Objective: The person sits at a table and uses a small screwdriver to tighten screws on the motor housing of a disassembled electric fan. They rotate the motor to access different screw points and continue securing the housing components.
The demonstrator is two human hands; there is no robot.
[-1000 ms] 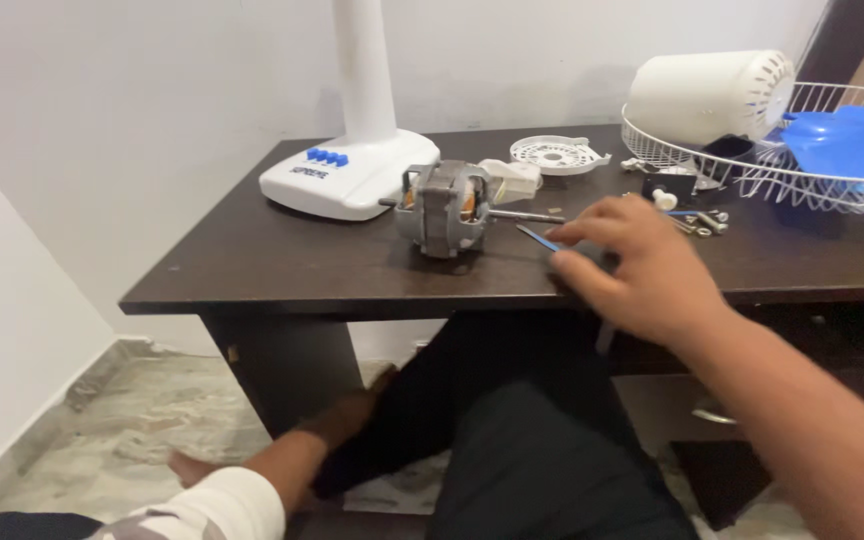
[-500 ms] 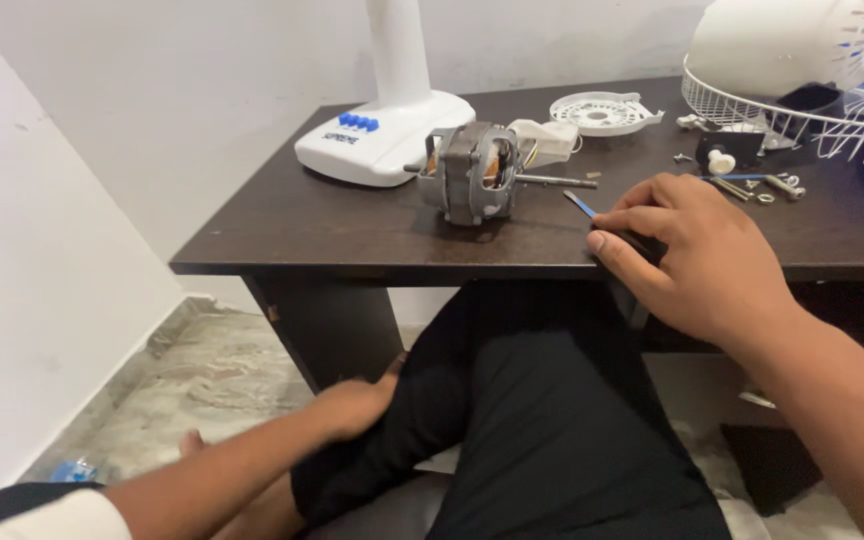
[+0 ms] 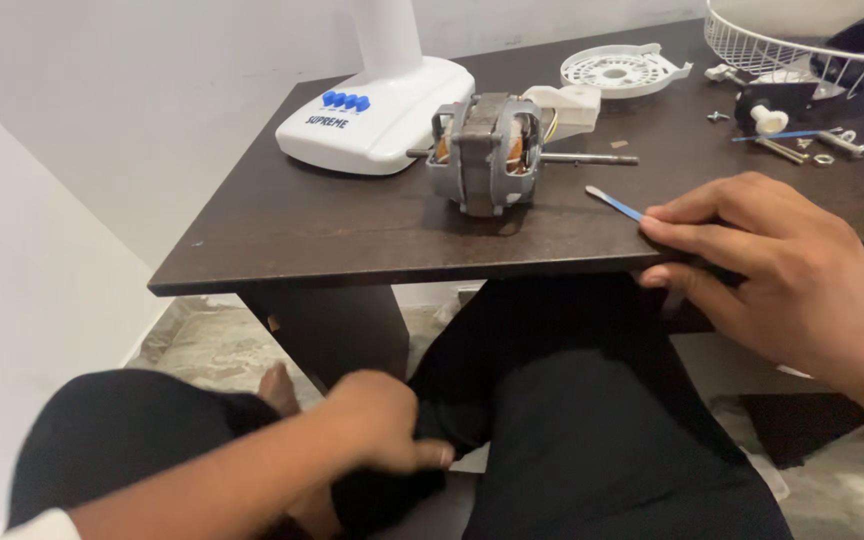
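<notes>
Our left hand [image 3: 382, 420] has moved up since half a second ago. It was lower by the knee, and now it sits on the black trousers [image 3: 592, 430] of the near leg, fingers bent and pinching the cloth. The motor now looks closer to us and more in the middle.

The biggest thing is the dark brown tabletop [image 3: 352, 225]. On its far side stands the white fan base [image 3: 382, 110] with blue buttons and a white pole going up. At the far right we see the white wire fan guard [image 3: 782, 50], cut off by the edge.

In the middle of the tabletop sits the grey fan motor [image 3: 482, 150], with copper wire inside and a thin metal rod sticking out to the right. Behind it lies a round white plastic cover [image 3: 617, 70] with holes.

Our right hand [image 3: 782, 270] rests on the front edge of the tabletop, right of the motor. Its fingers are pressed together on the handle end of a thin blue tool [image 3: 614, 202]. The tool's tip points at the motor but does not touch it.

Small screws and nuts [image 3: 822, 150] lie near the guard.
</notes>
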